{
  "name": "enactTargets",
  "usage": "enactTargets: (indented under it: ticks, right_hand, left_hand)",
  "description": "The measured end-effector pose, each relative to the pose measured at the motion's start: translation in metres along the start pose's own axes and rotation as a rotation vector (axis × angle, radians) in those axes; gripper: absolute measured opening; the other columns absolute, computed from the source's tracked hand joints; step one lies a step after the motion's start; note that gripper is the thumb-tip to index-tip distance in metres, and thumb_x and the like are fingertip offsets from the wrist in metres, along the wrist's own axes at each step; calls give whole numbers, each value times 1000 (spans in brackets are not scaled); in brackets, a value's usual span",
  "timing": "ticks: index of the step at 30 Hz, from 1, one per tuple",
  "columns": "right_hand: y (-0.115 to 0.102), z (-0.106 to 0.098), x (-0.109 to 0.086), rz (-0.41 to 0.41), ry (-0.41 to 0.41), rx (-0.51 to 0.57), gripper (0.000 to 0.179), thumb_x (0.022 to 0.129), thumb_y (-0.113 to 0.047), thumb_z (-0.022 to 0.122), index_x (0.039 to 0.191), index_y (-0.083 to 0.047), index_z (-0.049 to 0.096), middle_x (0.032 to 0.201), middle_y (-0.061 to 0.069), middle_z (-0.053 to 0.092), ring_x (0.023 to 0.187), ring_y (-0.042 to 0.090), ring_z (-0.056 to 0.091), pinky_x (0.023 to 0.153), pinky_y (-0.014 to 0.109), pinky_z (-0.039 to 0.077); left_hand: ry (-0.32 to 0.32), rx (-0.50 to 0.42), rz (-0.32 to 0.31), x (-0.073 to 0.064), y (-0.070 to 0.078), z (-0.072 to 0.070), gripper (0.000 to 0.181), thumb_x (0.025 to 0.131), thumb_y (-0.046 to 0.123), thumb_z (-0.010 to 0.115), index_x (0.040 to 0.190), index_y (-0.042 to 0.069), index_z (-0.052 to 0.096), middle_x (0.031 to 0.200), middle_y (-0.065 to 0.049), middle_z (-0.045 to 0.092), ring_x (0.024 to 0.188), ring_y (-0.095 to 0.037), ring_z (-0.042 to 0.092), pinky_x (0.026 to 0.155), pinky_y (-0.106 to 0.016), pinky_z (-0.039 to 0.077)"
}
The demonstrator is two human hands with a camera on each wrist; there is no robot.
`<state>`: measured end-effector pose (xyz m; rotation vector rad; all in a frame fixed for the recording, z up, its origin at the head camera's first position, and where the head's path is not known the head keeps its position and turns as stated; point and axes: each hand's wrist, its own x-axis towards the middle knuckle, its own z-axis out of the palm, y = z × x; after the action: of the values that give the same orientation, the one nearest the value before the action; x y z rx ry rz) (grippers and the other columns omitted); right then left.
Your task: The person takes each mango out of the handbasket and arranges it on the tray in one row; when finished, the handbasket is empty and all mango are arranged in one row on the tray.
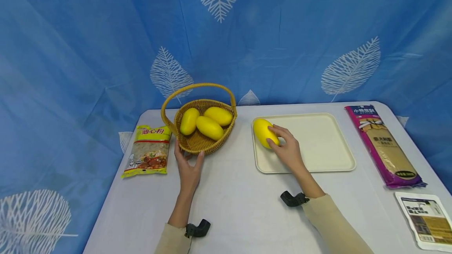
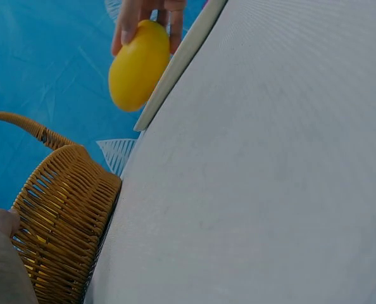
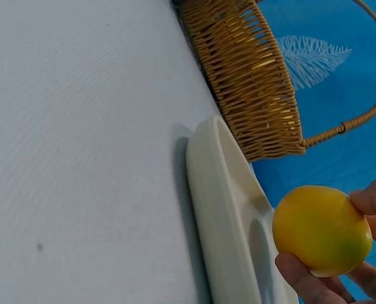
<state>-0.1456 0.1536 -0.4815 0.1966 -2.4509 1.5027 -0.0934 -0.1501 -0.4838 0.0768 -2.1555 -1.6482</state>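
Note:
My right hand (image 1: 287, 150) grips a yellow mango (image 1: 265, 132) between thumb and fingers, over the left end of the cream tray (image 1: 318, 166). In the right wrist view one rounded end of this mango (image 3: 321, 231) faces the camera, with a greenish patch on it. A brown wicker basket (image 1: 201, 144) with an arched handle stands to the left, and several yellow mangoes (image 1: 210, 127) lie in it. My left hand (image 1: 188, 171) holds the basket at its near side, thumb and fingers spread around the wall; some fingertips are hidden by the basket.
Left of the basket lies a yellow-edged food bag (image 1: 150, 152). A long purple pasta packet (image 1: 385, 144) is right of the tray, and a white packet (image 1: 425, 220) lies at the near right corner. A blue leaf-print cloth (image 1: 282, 50) hangs behind the white table (image 1: 233, 207).

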Motion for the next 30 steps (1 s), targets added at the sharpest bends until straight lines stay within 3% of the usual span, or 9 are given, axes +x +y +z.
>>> enactTargets:
  ticks: [5, 8, 12, 19, 30]
  right_hand:
    - [1, 0, -1, 48, -44, -22, 45, 88, -8, 73, 131, -5, 62, 141, 16, 53, 114, 35, 57, 93, 43, 51]
    - [1, -1, -2, 73, -75, -41, 50, 88, -10, 73, 135, -5, 57, 142, 18, 51, 117, 37, 55, 99, 51, 46]
    - [2, -4, -4, 84, -98, -86, 57, 86, -10, 75, 138, -3, 53, 139, 20, 52, 116, 40, 57, 99, 52, 46]
    - [4, -6, -7, 105, -121, -139, 64, 86, -16, 76, 141, -1, 47, 134, 21, 54, 101, 37, 63, 87, 50, 52]
    - [8, -9, -12, 93, -102, -163, 64, 85, -18, 78, 139, 0, 49, 130, 23, 55, 102, 38, 62, 85, 51, 53]
  left_hand:
    - [0, 6, -2, 0, -1, 1, 85, 92, 7, 66, 154, -4, 7, 158, -26, 14, 137, -47, 29, 103, -62, 33]
    - [-2, 10, 1, 1, -1, 1, 86, 92, 6, 66, 154, -4, 7, 159, -26, 14, 137, -47, 29, 103, -61, 34]
    - [-1, 13, 7, 2, -1, 1, 85, 92, 6, 66, 154, -4, 7, 158, -26, 14, 137, -47, 30, 102, -61, 34]
    - [-2, 9, 0, 2, 0, 0, 85, 93, 7, 65, 154, -3, 7, 158, -26, 13, 137, -47, 29, 104, -61, 33]
    - [-1, 19, -12, 1, -1, 0, 85, 93, 8, 65, 154, -3, 7, 159, -26, 12, 142, -43, 25, 105, -61, 33]
